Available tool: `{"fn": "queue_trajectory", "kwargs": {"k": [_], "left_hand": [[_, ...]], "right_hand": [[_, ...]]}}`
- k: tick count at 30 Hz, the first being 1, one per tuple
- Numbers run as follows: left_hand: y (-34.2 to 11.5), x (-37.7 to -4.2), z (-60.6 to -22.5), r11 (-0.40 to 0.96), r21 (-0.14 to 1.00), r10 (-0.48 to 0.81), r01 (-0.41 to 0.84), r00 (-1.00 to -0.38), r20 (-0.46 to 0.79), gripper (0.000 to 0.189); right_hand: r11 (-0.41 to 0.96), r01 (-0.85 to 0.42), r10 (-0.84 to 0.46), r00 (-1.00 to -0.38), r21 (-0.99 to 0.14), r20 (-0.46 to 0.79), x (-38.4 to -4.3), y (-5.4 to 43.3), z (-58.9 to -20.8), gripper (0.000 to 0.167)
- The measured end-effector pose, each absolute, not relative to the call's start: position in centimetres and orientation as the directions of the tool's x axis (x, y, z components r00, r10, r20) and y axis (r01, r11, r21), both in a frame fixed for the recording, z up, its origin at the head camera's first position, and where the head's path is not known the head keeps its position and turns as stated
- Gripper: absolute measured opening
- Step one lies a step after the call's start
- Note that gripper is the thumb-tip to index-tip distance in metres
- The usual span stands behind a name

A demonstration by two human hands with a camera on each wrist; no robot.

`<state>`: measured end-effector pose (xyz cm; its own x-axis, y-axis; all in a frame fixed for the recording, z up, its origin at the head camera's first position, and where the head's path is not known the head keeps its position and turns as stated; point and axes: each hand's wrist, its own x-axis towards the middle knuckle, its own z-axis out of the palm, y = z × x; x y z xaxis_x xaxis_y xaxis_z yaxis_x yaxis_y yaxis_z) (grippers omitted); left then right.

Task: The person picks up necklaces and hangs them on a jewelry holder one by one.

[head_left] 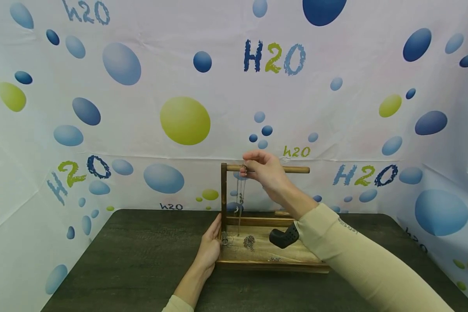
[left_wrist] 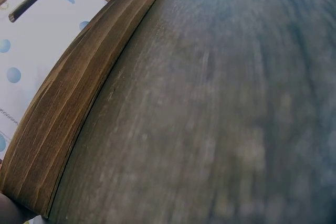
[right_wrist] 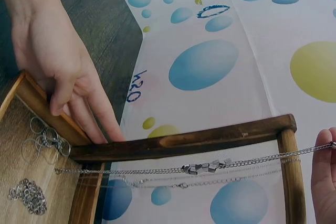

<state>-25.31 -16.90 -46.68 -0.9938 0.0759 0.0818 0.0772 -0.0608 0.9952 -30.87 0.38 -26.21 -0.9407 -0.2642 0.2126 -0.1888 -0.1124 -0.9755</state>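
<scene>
A wooden jewelry stand (head_left: 273, 267) has a tray base, a post at its left and a round rod (head_left: 296, 170) on top. My right hand (head_left: 271, 173) pinches a silver chain necklace (right_wrist: 210, 167) at the rod; the strand hangs down towards the tray. Other thin chains (right_wrist: 231, 180) hang behind it. With my left hand (head_left: 209, 248) I hold the tray's left side, thumb over the rim and fingers along the outside in the right wrist view. Inside the tray lie several silver rings (right_wrist: 47, 139) and a heap of chain (head_left: 249, 242).
The stand is on a dark wooden table (head_left: 148, 255). A black perforated piece (head_left: 284, 237) by my right sleeve covers part of the tray. Small silver pieces (head_left: 274, 259) lie near the tray's front edge. A printed backdrop (head_left: 234, 86) rises behind the table.
</scene>
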Motion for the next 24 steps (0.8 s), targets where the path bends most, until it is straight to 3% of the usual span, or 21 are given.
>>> {"fn": "queue_trajectory", "kwargs": {"k": [10,24], "left_hand": [[-16.8,-25.3,-46.7,-0.053,0.995,0.066,0.079,-0.994,0.082,0.089],[-16.7,-25.3,-46.8,-0.044,0.995,0.063,0.089,-0.994,0.092,0.088]], "right_hand": [[-0.106,-0.188,-0.239,-0.948,-0.976,0.209,-31.4,2.1,-26.2,0.026],[-0.102,-0.199,-0.19,-0.958,-0.975,0.216,-32.1,4.7,-26.4,0.021]]}}
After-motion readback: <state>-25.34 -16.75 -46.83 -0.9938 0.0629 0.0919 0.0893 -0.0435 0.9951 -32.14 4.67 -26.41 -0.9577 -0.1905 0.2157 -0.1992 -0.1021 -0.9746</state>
